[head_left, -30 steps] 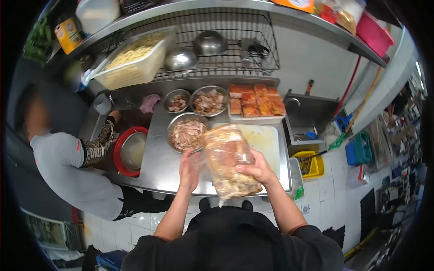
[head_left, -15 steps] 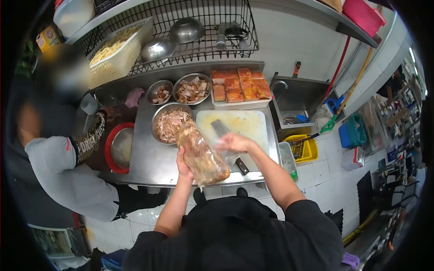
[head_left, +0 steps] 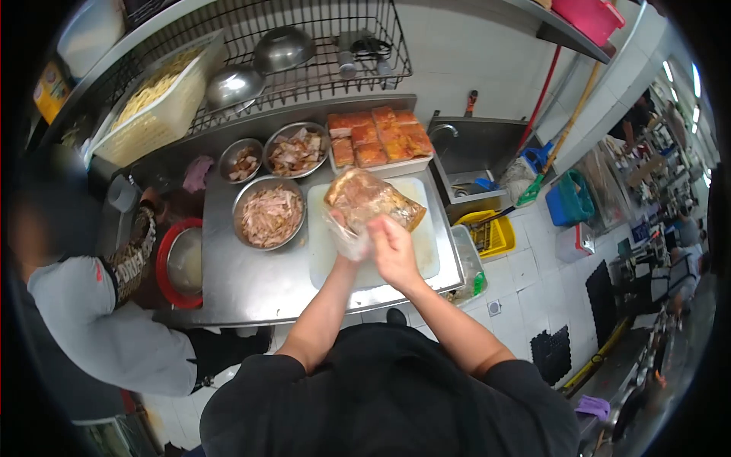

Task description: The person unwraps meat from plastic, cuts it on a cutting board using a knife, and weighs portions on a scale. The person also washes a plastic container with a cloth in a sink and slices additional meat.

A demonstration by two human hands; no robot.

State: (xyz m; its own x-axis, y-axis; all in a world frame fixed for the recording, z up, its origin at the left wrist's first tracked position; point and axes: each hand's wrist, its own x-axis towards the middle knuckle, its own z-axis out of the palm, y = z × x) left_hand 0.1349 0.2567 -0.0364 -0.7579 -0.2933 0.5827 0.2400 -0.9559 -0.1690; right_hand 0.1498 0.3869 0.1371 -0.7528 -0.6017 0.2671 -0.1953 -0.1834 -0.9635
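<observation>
A large browned piece of meat in clear plastic wrap [head_left: 373, 199] is held above the white cutting board [head_left: 419, 255]. My left hand [head_left: 352, 236] grips it from the near left side, partly covered by crumpled plastic. My right hand [head_left: 394, 250] is closed just in front of the meat, its fingers pinched together at the loose plastic. Left of the board stands a steel bowl of shredded meat [head_left: 269, 217]. The cleaver seen earlier on the board is hidden behind the meat and my hands.
Two smaller bowls of meat pieces, one bowl [head_left: 242, 161] beside another [head_left: 297, 149], stand behind. A tray of orange-red slabs [head_left: 381, 139] sits at the back. Right is a sink [head_left: 476, 161]; left, a red basin [head_left: 164, 263] and a co-worker in a grey shirt [head_left: 106, 327].
The wrapped meat has moved right and away from me, over the board, and turned more crosswise. My right hand has come in to the plastic beside my left. The view has shifted slightly.
</observation>
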